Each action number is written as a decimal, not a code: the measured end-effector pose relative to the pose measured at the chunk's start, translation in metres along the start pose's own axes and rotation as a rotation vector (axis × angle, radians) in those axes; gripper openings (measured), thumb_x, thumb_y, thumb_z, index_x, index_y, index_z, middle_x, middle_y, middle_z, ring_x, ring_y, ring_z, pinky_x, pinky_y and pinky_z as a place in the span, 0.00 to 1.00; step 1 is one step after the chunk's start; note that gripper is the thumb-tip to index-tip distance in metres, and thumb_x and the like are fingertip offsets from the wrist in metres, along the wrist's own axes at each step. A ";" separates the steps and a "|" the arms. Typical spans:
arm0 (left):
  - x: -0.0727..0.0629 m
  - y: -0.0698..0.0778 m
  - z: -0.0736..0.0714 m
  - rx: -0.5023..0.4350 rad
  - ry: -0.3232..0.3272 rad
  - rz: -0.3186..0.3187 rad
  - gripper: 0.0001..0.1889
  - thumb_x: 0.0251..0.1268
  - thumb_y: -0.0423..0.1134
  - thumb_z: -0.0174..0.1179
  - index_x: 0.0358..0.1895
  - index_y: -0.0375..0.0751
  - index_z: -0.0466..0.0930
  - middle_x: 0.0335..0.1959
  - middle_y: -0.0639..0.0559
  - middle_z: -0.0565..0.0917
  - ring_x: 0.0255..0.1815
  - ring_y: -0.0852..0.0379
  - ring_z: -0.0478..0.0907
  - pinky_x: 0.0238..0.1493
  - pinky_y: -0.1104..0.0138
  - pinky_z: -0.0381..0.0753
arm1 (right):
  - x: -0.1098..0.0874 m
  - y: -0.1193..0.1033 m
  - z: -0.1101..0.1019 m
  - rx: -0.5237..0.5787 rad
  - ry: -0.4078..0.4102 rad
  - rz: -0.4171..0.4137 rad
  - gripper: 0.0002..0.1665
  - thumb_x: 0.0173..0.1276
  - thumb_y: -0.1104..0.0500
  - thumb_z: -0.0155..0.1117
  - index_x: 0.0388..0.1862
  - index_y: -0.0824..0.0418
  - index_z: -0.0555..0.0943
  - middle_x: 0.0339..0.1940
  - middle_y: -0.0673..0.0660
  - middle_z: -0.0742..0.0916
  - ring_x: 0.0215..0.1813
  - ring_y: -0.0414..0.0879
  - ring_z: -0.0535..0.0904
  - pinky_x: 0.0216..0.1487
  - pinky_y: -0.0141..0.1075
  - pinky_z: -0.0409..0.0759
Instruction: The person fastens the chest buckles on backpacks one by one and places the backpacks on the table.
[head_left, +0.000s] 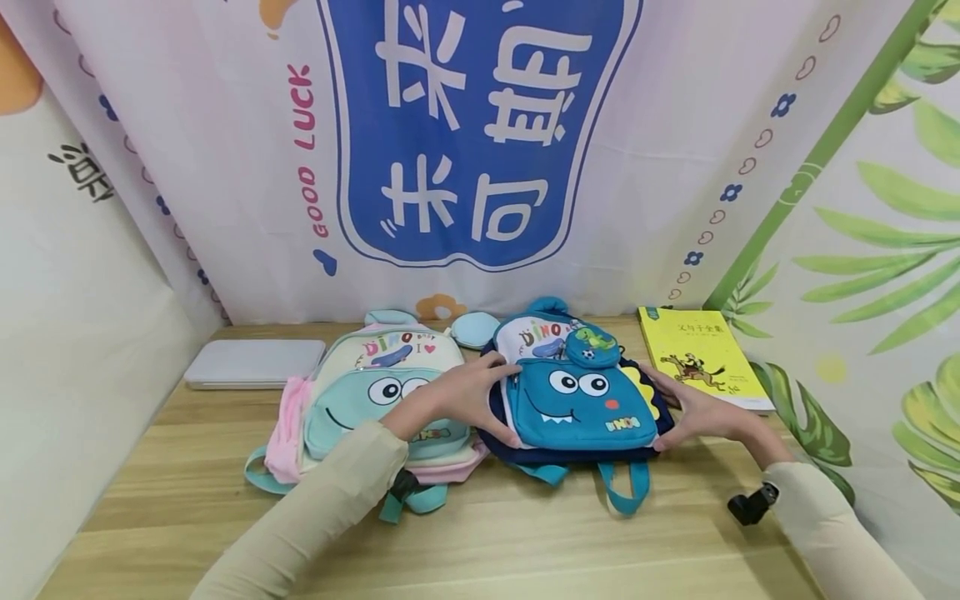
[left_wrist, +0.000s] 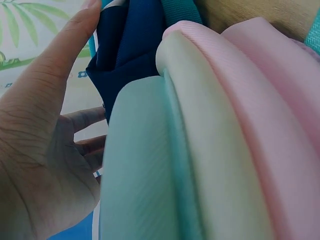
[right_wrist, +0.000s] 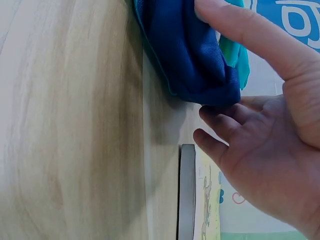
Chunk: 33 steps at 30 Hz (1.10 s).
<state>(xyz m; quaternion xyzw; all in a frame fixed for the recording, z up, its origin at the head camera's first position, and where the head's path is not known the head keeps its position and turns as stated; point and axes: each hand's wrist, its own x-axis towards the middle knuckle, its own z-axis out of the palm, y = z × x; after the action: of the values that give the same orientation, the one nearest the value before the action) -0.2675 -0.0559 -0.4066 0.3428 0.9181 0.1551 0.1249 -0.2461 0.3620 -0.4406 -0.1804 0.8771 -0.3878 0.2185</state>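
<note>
A blue dinosaur backpack (head_left: 585, 408) with a navy back lies on the table, its round dinosaur pouch (head_left: 592, 346) on the upper front. My left hand (head_left: 472, 396) grips its left side, thumb at the lower corner and fingers farther up. On the opposite side my right hand (head_left: 697, 412) holds the edge; in the right wrist view the thumb lies over the navy fabric (right_wrist: 190, 55) and the fingers bend under it. Close beside my left hand lies a mint, cream and pink backpack (head_left: 367, 400), partly covered by my left forearm.
A yellow book (head_left: 697, 354) lies just beyond my right hand. At the back left rests a flat white case (head_left: 255, 363). A light blue round pouch (head_left: 476, 331) sits between the backpacks' tops. Printed cloth (head_left: 247, 167) hangs along the wooden table's (head_left: 540, 550) back edge.
</note>
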 end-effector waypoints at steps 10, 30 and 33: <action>0.003 0.001 0.002 -0.040 0.000 -0.002 0.60 0.44 0.72 0.74 0.81 0.50 0.59 0.78 0.44 0.61 0.74 0.45 0.66 0.72 0.49 0.72 | -0.004 0.000 0.006 -0.046 0.038 0.029 0.82 0.48 0.56 0.85 0.86 0.50 0.34 0.84 0.72 0.45 0.82 0.73 0.41 0.74 0.74 0.47; 0.012 0.005 0.012 -0.041 0.004 -0.004 0.58 0.48 0.71 0.71 0.81 0.46 0.58 0.78 0.43 0.62 0.73 0.43 0.67 0.72 0.47 0.72 | -0.012 0.002 -0.018 0.234 0.152 -0.097 0.51 0.70 0.63 0.66 0.84 0.57 0.49 0.84 0.69 0.51 0.84 0.66 0.45 0.60 0.15 0.66; 0.015 0.007 0.016 -0.033 0.005 0.006 0.59 0.49 0.72 0.70 0.81 0.46 0.57 0.78 0.43 0.63 0.73 0.43 0.68 0.72 0.47 0.72 | -0.012 0.001 -0.021 0.270 0.176 -0.137 0.49 0.71 0.65 0.64 0.84 0.57 0.50 0.84 0.69 0.53 0.81 0.43 0.56 0.61 0.17 0.67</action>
<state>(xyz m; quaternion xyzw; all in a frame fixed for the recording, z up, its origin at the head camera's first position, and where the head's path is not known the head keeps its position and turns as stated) -0.2690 -0.0380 -0.4210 0.3428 0.9147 0.1714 0.1278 -0.2467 0.3806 -0.4258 -0.1740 0.8185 -0.5304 0.1361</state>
